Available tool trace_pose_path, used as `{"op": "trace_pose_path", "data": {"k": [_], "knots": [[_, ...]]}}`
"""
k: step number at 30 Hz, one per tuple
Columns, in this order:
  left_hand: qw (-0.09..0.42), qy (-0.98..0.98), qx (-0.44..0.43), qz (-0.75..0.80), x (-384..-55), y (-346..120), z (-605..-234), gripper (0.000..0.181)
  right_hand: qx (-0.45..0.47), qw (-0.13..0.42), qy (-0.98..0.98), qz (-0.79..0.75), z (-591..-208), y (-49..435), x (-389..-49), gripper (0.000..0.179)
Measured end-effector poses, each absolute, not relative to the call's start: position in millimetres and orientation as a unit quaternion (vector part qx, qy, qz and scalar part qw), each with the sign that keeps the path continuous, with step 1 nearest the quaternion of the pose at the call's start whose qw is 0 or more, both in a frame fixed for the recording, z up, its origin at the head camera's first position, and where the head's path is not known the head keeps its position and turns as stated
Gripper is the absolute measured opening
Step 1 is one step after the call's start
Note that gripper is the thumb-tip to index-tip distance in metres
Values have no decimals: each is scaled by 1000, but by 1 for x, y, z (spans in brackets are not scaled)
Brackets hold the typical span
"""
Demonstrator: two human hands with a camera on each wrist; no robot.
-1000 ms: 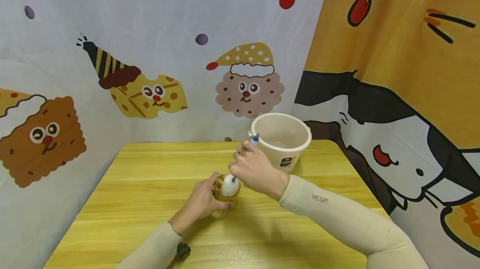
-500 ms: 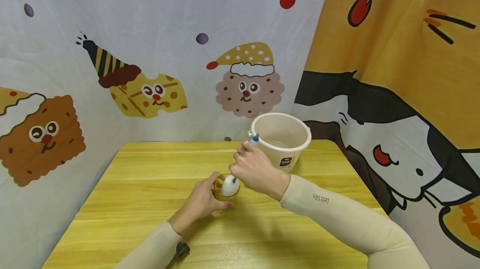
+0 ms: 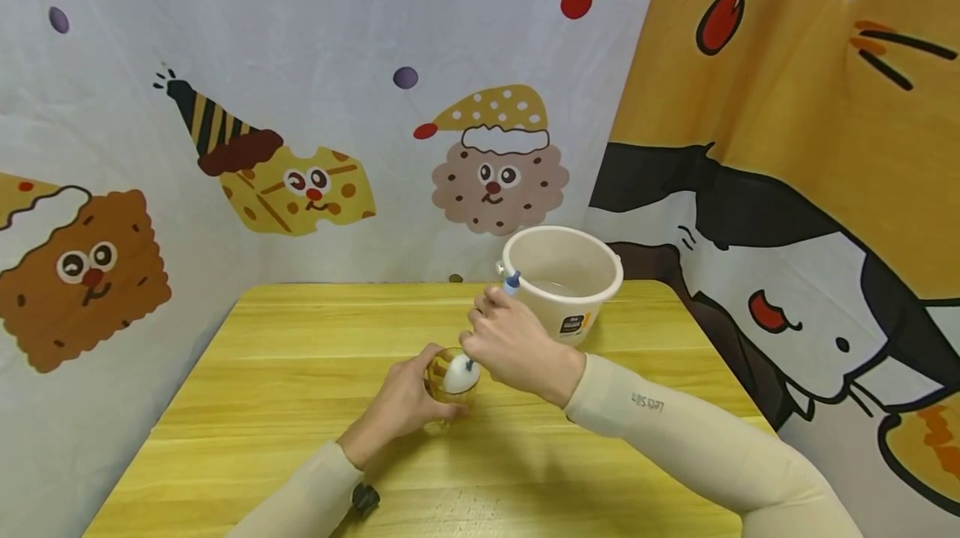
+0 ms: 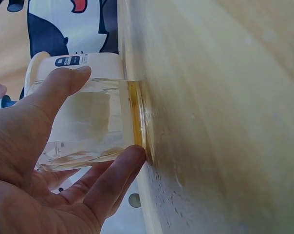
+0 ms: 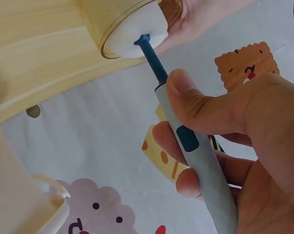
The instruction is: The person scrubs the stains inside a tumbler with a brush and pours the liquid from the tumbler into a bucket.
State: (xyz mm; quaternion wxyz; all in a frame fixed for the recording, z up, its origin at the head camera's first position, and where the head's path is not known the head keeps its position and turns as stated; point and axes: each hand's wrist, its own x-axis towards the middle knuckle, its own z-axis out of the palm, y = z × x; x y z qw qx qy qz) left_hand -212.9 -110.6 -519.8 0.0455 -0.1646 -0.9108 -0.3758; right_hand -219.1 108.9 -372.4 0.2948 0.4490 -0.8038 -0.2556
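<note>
My left hand [image 3: 401, 401] holds an amber-tinted drinking glass [image 4: 91, 114] upright on the table, thumb on one side and fingers on the other. In the left wrist view, a fingertip sits low by the glass's base. My right hand [image 3: 517, 344] grips the pale grey-blue handle of a sponge cup brush [image 5: 203, 163], with the thumb along its upper part. The brush's white sponge head [image 3: 459, 373] is inside the mouth of the glass, and its dark blue neck rises out at a tilt toward the right hand.
A cream bucket [image 3: 536, 301] with some clear liquid in it stands at the back right, just beyond the right hand. Water drops lie on the wood-grain table [image 3: 300, 346] near its front. A printed cloth [image 3: 337, 38] hangs behind and at the sides.
My right hand and the brush have shifted very slightly to the right, the sponge staying in the glass. The left hand keeps its hold on the glass in the same place.
</note>
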Motion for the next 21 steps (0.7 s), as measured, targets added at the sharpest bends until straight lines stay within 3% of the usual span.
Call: {"op": "trace_pose_path", "data": {"k": [21], "knots": [[37, -907, -164, -387, -213, -111, -520, 79, 462, 314, -792, -247, -376, 102, -208, 17]]}}
